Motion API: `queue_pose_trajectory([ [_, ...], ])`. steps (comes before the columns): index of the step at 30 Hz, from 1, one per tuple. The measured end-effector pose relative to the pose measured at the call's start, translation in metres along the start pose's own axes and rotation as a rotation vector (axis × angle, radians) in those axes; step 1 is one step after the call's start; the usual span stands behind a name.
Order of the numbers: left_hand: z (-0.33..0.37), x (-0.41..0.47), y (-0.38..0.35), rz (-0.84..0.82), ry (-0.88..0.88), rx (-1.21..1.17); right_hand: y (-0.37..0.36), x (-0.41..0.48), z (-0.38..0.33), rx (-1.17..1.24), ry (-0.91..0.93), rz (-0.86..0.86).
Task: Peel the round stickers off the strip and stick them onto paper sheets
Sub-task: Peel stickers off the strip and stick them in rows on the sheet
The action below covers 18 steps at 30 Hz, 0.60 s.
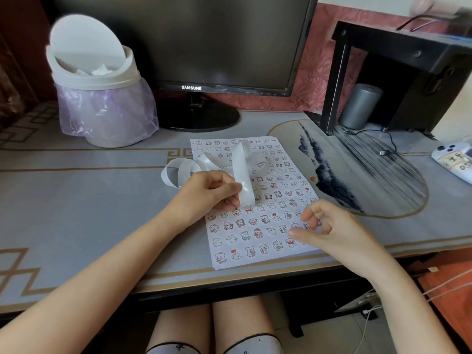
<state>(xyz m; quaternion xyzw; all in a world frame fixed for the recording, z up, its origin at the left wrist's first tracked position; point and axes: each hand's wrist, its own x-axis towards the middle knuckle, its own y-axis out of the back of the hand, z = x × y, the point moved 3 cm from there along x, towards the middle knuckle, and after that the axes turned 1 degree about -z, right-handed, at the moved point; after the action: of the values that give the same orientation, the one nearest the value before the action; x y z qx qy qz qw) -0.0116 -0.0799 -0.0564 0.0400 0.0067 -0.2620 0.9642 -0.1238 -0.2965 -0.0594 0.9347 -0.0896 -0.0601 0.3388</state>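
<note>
A white paper sheet (255, 259) lies on the desk, covered with rows of round cartoon stickers (245, 235). A long glossy white strip (241, 164) curls in loops above the sheet's upper left. My left hand (207, 192) pinches the strip's near end between thumb and fingers, just over the sheet. My right hand (329, 231) hovers at the sheet's right edge with loosely curled fingers. Its fingertips are close to the stickers there; nothing shows plainly between them.
A white swing-lid bin (99, 80) with a purple bag stands at the back left. A black monitor (219, 42) sits behind the sheet. At the right are a black stand (398, 60), a grey cylinder (360, 106), a cable and a phone (457, 159).
</note>
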Motion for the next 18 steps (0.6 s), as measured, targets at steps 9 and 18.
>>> queue_pose_trajectory([
  [9,-0.0013,0.0005,0.0003,0.001,-0.004,-0.002,0.0,0.0018,0.0016,-0.032,0.053,0.007],
  [18,-0.0003,0.0009,0.0005,0.005,-0.027,-0.028,0.0043,0.0007,0.002,0.041,0.087,-0.005],
])
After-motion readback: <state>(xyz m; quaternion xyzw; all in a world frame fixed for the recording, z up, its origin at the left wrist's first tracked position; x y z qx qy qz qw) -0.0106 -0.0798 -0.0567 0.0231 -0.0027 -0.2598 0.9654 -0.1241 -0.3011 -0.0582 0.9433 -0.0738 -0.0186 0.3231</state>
